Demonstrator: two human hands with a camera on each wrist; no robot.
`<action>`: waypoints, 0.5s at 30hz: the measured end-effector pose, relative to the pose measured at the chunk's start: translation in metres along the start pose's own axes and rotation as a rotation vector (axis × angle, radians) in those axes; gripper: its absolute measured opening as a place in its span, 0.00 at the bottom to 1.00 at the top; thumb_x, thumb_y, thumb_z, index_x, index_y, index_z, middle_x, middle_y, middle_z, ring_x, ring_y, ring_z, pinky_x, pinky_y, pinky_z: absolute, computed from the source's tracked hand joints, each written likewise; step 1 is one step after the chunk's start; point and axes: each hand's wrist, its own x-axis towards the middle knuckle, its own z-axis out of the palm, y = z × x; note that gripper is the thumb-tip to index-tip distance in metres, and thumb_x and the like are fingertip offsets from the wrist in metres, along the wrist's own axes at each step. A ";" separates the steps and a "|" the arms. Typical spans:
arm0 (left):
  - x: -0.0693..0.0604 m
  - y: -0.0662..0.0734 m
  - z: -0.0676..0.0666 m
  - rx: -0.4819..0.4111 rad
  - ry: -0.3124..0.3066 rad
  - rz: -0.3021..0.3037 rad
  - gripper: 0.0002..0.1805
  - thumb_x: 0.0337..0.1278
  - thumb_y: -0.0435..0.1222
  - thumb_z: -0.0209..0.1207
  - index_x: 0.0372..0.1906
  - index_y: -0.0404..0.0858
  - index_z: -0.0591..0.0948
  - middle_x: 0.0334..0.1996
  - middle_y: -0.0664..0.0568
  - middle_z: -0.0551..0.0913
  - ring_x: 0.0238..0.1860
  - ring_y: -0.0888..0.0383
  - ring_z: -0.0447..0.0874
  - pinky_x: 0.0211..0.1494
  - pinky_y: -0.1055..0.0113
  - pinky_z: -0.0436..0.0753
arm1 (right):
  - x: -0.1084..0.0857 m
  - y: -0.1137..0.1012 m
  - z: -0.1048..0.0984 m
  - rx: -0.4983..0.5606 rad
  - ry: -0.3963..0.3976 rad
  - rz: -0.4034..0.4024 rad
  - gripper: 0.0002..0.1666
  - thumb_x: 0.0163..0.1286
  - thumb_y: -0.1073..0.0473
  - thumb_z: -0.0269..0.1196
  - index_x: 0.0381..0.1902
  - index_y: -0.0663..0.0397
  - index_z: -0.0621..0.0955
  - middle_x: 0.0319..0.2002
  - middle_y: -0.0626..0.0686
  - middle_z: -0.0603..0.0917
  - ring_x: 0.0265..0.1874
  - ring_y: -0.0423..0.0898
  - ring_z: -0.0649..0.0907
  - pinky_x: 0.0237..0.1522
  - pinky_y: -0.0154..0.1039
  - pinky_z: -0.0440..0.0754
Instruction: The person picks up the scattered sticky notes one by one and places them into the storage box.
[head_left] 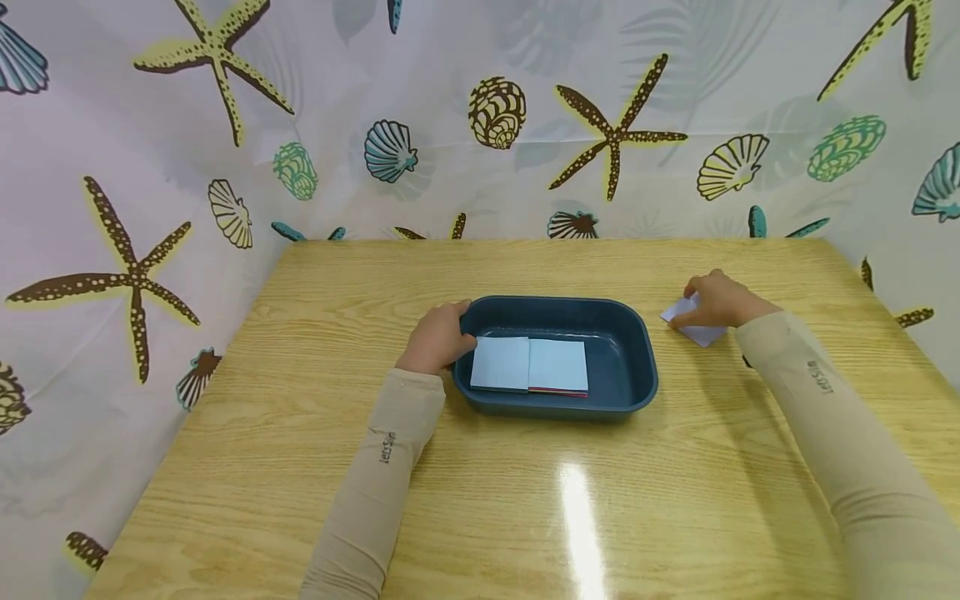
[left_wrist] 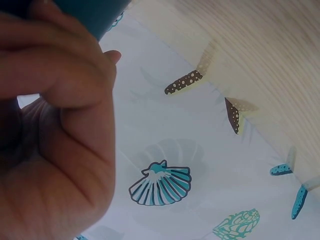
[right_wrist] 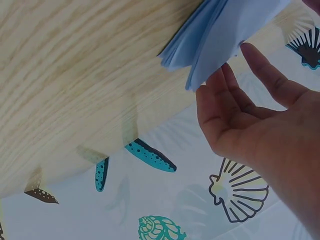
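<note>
A dark blue rectangular plastic tub [head_left: 555,307] stands on the table. Inside it, on the left and middle, two stacks of pale blue square paper [head_left: 501,363] lie side by side; red edges show under the right stack [head_left: 558,365]. My left hand [head_left: 437,337] grips the tub's left rim, its fingers curled in the left wrist view. To the right of the tub, my right hand [head_left: 712,304] holds a small stack of pale square paper [head_left: 705,335] at the table. In the right wrist view, thumb and fingers pinch the paper's edges [right_wrist: 220,40], and the sheets fan apart slightly.
The wooden table [head_left: 300,467] reaches back to a white cloth [head_left: 450,50] printed with starfish and shells, which also hangs at both sides. A small dark object [head_left: 746,361] shows partly beside the right sleeve. Light glares off the table's front [head_left: 581,525].
</note>
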 end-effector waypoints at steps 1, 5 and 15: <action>0.000 0.000 0.000 -0.001 0.002 0.002 0.36 0.58 0.30 0.59 0.72 0.37 0.63 0.47 0.40 0.83 0.11 0.59 0.70 0.17 0.71 0.71 | 0.000 0.000 0.000 0.013 -0.006 0.008 0.42 0.57 0.46 0.68 0.53 0.79 0.72 0.47 0.76 0.72 0.43 0.63 0.74 0.43 0.55 0.75; 0.000 -0.001 0.000 0.003 0.006 0.008 0.36 0.58 0.30 0.59 0.72 0.37 0.63 0.42 0.40 0.85 0.11 0.59 0.70 0.17 0.71 0.71 | 0.000 0.001 0.000 0.068 -0.017 0.041 0.44 0.57 0.45 0.68 0.56 0.77 0.67 0.48 0.77 0.69 0.42 0.63 0.73 0.41 0.53 0.75; -0.001 -0.001 0.001 -0.010 -0.004 -0.001 0.36 0.58 0.30 0.58 0.73 0.37 0.62 0.40 0.41 0.86 0.10 0.59 0.69 0.16 0.71 0.70 | -0.001 0.003 0.001 0.120 -0.045 0.093 0.49 0.58 0.41 0.67 0.56 0.78 0.63 0.48 0.77 0.65 0.44 0.65 0.72 0.46 0.58 0.73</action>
